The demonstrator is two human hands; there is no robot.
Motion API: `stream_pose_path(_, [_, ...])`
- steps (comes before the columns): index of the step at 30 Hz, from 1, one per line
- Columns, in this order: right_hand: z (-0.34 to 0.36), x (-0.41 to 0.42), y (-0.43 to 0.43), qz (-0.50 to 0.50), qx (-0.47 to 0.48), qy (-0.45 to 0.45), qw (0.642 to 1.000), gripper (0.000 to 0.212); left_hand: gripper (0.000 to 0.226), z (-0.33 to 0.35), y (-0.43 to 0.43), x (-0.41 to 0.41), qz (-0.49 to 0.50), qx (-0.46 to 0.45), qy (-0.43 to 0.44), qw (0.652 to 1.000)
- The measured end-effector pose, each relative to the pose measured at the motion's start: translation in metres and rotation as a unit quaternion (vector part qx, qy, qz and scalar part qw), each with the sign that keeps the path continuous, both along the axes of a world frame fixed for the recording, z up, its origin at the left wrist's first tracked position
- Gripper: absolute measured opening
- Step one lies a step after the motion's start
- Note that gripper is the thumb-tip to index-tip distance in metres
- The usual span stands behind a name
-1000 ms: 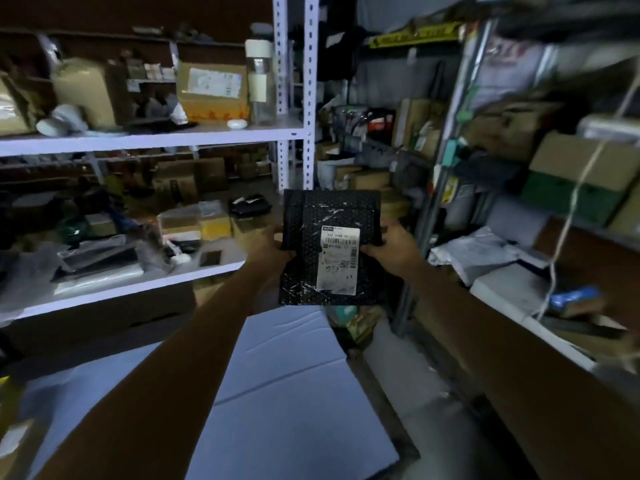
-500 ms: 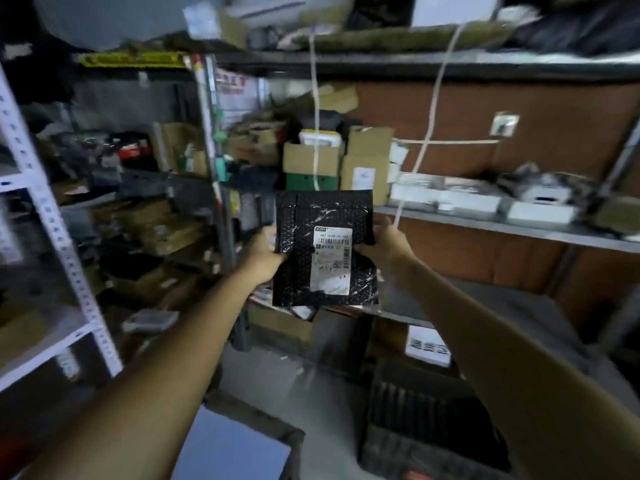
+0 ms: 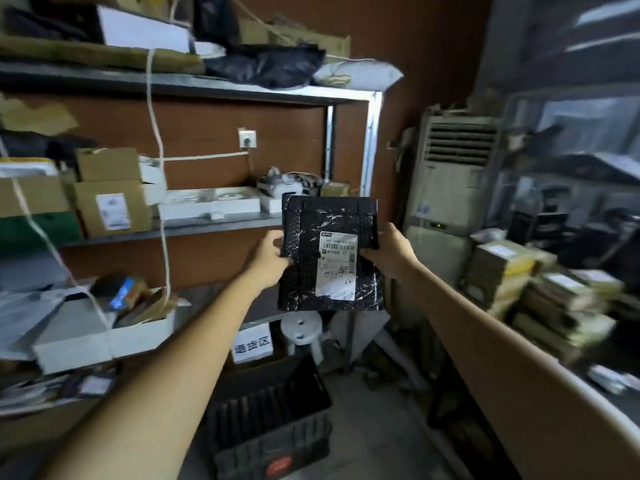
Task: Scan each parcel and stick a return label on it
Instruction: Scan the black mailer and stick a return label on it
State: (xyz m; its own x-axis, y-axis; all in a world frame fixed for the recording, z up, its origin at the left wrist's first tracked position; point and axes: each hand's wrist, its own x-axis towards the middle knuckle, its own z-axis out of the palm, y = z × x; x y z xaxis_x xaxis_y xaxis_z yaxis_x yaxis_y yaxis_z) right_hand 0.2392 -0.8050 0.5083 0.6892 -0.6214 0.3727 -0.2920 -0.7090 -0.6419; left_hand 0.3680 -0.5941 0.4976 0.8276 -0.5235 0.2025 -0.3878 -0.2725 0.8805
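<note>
Head view: both hands hold one parcel (image 3: 300, 271) up in the air in front of the chest, above the floor and in front of a metal shelf (image 3: 214, 226). It touches no surface. The left hand (image 3: 272, 256) grips the left edge and the right hand (image 3: 389, 252) grips the right edge. On each side the thumb lies on the front face. The other fingers are behind the parcel, and I cannot see how they lie.

The parcel is a flat black bubble bag. It stands upright, with its front face toward the camera. On this face there is one white label (image 3: 337, 263) with a barcode and some print. The print is too small for me to tell whether it is the first shipping label or a return label.

About progress, I judge that this parcel is not yet finished. No scanner and no loose labels are in view, so the pictures do not show that scanning or sticking is done. The person is probably reading the label or carrying the parcel to the place for the next step.

Below, on the floor, stands a dark crate (image 3: 273, 420), and its inside looks dark. Behind it is a white sign (image 3: 252, 344) with Chinese characters. At the right is a stack (image 3: 540, 299) of other parcels, some with labels on top. It is blurred, so I cannot tell whether they are already done or still waiting.
</note>
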Motion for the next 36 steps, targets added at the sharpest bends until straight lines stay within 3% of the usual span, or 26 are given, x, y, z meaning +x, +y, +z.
stream_pose_path(13, [0.004, -0.254, -0.165, -0.171, 0.002, 0.000, 0.985, 0.047, 0.058, 0.007, -0.220, -0.192, -0.144, 0.016, -0.016, 0.989])
stream_pose_path(22, [-0.001, -0.404, -0.238, -0.304, 0.030, -0.005, 0.952, 0.051, 0.053, 0.003, -0.354, -0.302, -0.276, 0.008, -0.023, 0.961])
stream_pose_path(27, [-0.007, -0.457, -0.272, -0.369, 0.030, -0.007, 0.929, 0.047, 0.049, -0.005, -0.430, -0.344, -0.373, 0.011, 0.021, 0.927])
stream_pose_path(36, [-0.008, -0.497, -0.331, -0.478, 0.031, -0.006, 0.878, 0.048, 0.052, -0.011, -0.554, -0.374, -0.484, 0.022, -0.021, 0.874])
